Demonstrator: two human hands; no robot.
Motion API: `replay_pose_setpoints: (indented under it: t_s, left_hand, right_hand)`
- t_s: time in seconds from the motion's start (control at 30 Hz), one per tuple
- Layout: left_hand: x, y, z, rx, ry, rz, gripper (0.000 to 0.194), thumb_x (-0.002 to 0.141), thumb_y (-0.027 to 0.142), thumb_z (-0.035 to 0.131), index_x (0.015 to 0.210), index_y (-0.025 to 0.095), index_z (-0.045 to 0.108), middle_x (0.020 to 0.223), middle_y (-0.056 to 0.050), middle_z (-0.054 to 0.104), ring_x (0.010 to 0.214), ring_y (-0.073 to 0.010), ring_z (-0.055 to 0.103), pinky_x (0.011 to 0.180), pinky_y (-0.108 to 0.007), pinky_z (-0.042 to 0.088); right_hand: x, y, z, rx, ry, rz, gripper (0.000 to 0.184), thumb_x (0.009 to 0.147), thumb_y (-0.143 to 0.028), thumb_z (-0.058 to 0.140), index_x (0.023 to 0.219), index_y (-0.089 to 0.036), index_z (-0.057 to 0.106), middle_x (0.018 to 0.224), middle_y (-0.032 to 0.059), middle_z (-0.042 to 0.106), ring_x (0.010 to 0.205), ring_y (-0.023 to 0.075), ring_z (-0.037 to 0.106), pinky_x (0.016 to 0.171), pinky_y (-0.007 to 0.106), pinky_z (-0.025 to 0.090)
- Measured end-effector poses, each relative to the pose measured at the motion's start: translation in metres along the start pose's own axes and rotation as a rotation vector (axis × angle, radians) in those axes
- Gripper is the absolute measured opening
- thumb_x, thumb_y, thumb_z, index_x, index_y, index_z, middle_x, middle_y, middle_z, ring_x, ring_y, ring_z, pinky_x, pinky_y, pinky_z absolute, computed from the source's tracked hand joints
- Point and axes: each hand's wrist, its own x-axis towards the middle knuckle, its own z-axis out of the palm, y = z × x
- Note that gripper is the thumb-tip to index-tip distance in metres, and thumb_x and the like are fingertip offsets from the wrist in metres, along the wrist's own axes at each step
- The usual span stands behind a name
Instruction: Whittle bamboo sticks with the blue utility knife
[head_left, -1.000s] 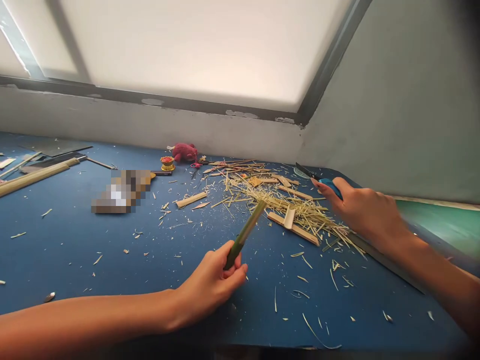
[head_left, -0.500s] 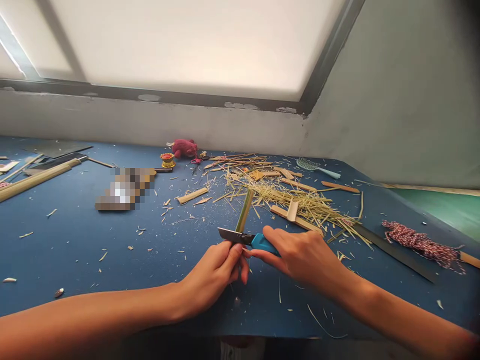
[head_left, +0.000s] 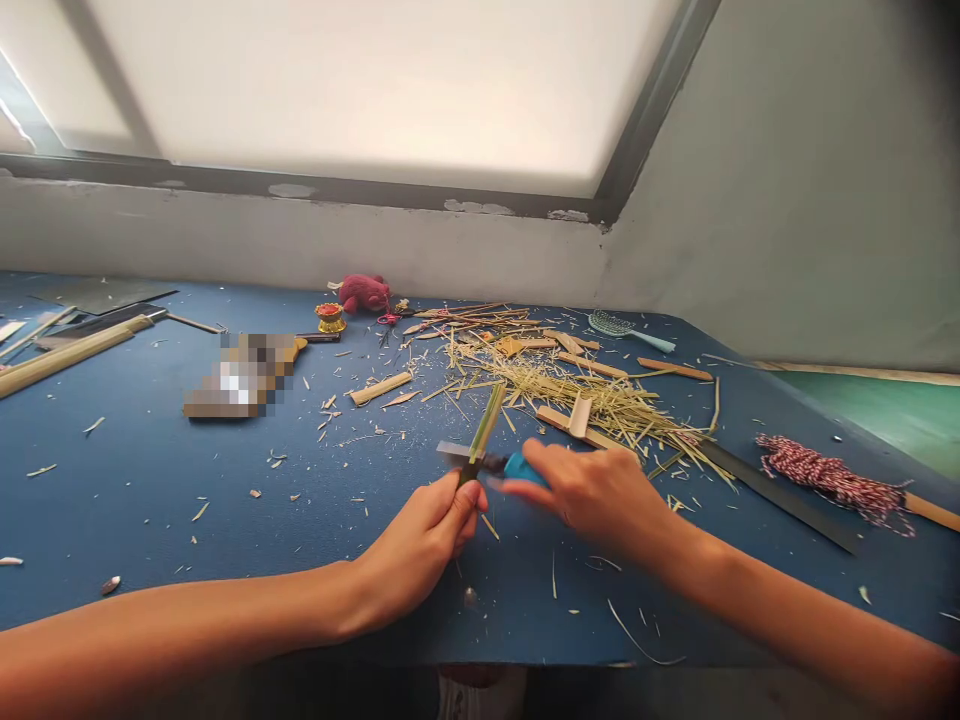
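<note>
My left hand (head_left: 439,530) is closed around the lower end of a green bamboo strip (head_left: 489,420), which points up and away over the blue table. In my right hand (head_left: 581,485) is a utility knife (head_left: 525,468) with a blue handle, gripped in closed fingers and somewhat blurred. Its blade lies across the strip just above my left fingers. Beyond the strip spreads a pile of thin bamboo shavings (head_left: 600,395). A short curved bamboo piece (head_left: 580,415) rests on a flat slat at the near side of that pile.
A hank of red-and-white cord (head_left: 832,475) lies at the right beside a long dark flat strip (head_left: 780,495). Farther back are a pale green hairbrush (head_left: 630,328), a dark pink plush toy (head_left: 364,293) and a small gold dish (head_left: 330,318). Long bamboo pieces (head_left: 82,352) lie at left.
The knife blade has shifted slightly up along the bamboo strip and looks blurred. A small sliver now shows beside my left fingers. The whole view has moved a little.
</note>
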Motion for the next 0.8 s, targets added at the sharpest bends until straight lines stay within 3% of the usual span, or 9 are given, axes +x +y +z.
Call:
replay_pose_setpoints:
  t_s: [0.07,0.13,0.23,0.37,0.47,0.53,0.67,0.8]
  left_hand:
    - [-0.005,0.003,0.002,0.03,-0.095,0.011,0.039,0.093,0.053,0.032,0.087,0.018,0.048,0.063,0.004,0.035,0.057,-0.0096,0.029,0.052,-0.024,0.024]
    - [-0.008,0.004,0.003,0.01,-0.105,0.013,0.038,0.093,0.053,0.032,0.089,0.019,0.049,0.064,0.004,0.035,0.058,-0.0095,0.029,0.053,-0.024,0.025]
    - [-0.004,0.003,0.003,-0.12,-0.056,-0.017,0.038,0.093,0.052,0.031,0.091,0.019,0.048,0.064,0.005,0.031,0.057,-0.009,0.026,0.052,-0.023,0.023]
    - [0.002,0.002,0.002,-0.2,-0.04,-0.026,0.036,0.093,0.052,0.034,0.092,0.019,0.048,0.064,0.005,0.029,0.056,-0.0084,0.023,0.05,-0.022,0.021]
    - [0.001,0.003,0.004,-0.206,-0.023,-0.027,0.035,0.093,0.051,0.035,0.093,0.018,0.048,0.064,0.005,0.03,0.056,-0.0082,0.025,0.05,-0.022,0.021]
    - [0.0,0.004,0.005,-0.204,-0.001,-0.025,0.033,0.092,0.051,0.036,0.093,0.019,0.045,0.065,0.005,0.032,0.057,-0.0081,0.027,0.051,-0.022,0.023]
    - [0.002,0.007,-0.002,-0.133,0.022,-0.003,0.031,0.092,0.051,0.036,0.088,0.02,0.037,0.068,0.005,0.042,0.059,-0.0087,0.033,0.056,-0.022,0.029]
    - [0.014,0.023,-0.033,0.207,0.002,0.07,0.033,0.092,0.049,0.038,0.088,0.018,0.05,0.074,0.001,0.05,0.064,-0.0104,0.041,0.06,-0.024,0.034]
  right_hand:
    - [0.005,0.037,0.002,-0.137,0.003,0.196,0.061,0.094,-0.059,0.016,0.086,-0.017,0.059,0.047,0.0024,0.053,0.036,0.0135,0.045,0.044,0.024,0.013]
    - [0.006,0.073,-0.002,-0.227,-0.024,0.331,0.065,0.092,-0.063,0.014,0.081,-0.018,0.059,0.046,0.0039,0.052,0.037,0.015,0.044,0.045,0.024,0.015]
    - [0.002,0.093,-0.016,-0.179,-0.022,0.455,0.064,0.092,-0.062,0.013,0.082,-0.019,0.059,0.046,0.0037,0.051,0.038,0.0157,0.043,0.045,0.025,0.018]
    - [-0.002,0.054,-0.03,0.005,-0.023,0.425,0.059,0.092,-0.063,0.016,0.09,-0.019,0.056,0.047,0.0018,0.051,0.04,0.0171,0.048,0.043,0.025,0.021]
    - [-0.007,0.014,-0.032,0.257,-0.072,0.269,0.049,0.091,-0.062,0.028,0.097,-0.019,0.052,0.055,0.0009,0.057,0.046,0.0169,0.054,0.041,0.025,0.029]
    - [-0.011,-0.002,-0.031,0.42,-0.088,0.166,0.04,0.091,-0.057,0.037,0.103,-0.021,0.05,0.071,0.0024,0.064,0.055,0.0158,0.06,0.047,0.025,0.038]
    - [-0.019,-0.008,-0.032,0.543,0.03,0.122,0.034,0.09,-0.047,0.048,0.112,-0.022,0.047,0.097,0.0063,0.065,0.076,0.0171,0.064,0.063,0.026,0.049]
    - [-0.024,0.003,-0.04,0.53,0.175,0.13,0.029,0.092,-0.035,0.048,0.118,-0.023,0.049,0.101,0.0054,0.065,0.087,0.0187,0.064,0.073,0.028,0.051]
